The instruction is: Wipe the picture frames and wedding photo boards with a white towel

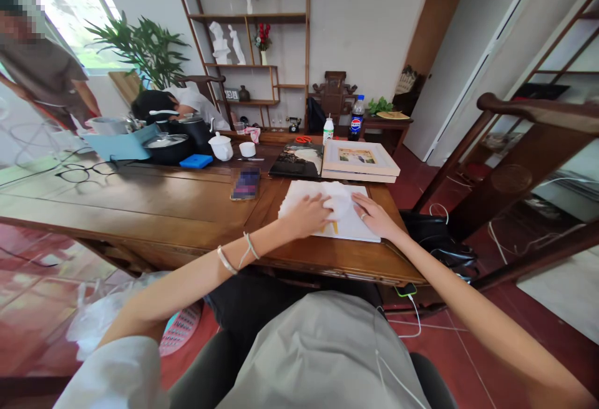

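A white book or pad [360, 228] with a small patch of yellow lies near the table's front edge. Thin white tissue or cloth [344, 202], crumpled on its right side, covers much of it. My left hand [311, 214] rests on this white sheet, fingers spread and slightly bent, palm down. Along the right edge of the book, my right hand [373, 214] lies flat with its fingers stretched out, a ring on one of them. The book's surface under the sheet and my left palm is hidden.
Behind the book are a framed picture box [360, 160], a dark album [298, 160], a white bottle [328, 129] and a cola bottle [356, 118]. Leftward lie a phone [245, 184], a white teapot [221, 147] and glasses [80, 173]. A chair [510, 178] stands right; two people are beyond the table.
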`<act>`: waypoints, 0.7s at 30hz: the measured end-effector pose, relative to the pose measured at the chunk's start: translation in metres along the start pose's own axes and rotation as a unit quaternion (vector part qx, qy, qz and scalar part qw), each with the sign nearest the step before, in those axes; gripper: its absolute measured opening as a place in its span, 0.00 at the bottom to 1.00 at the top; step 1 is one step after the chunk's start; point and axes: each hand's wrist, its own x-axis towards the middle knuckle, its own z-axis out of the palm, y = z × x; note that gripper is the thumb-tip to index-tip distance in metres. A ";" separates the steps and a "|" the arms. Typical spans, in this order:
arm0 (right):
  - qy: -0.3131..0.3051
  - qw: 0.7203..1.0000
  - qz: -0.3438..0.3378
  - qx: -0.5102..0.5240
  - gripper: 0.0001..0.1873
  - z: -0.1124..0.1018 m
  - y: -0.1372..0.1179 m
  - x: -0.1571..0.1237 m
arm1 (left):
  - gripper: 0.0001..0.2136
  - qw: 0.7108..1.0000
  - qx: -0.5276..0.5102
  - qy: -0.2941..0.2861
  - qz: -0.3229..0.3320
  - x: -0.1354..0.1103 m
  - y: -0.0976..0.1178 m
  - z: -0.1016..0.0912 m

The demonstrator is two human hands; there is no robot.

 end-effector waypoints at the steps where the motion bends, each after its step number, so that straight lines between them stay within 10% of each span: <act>1: -0.003 1.000 -0.003 -0.002 0.23 0.000 0.000 0.000 | 0.15 1.000 -0.003 0.007 0.011 -0.006 0.013 -0.004; 8: -0.026 0.999 -0.024 0.012 0.23 -0.005 -0.002 -0.001 | 0.15 0.998 -0.004 0.047 0.032 -0.030 0.069 -0.010; 15: 0.000 1.000 -0.009 -0.006 0.23 -0.001 0.001 0.001 | 0.18 0.998 -0.027 0.038 -0.031 0.025 0.010 0.008; 21: -0.001 0.999 -0.003 -0.041 0.24 -0.001 0.001 0.000 | 0.16 0.992 -0.070 0.019 0.107 0.090 -0.010 0.001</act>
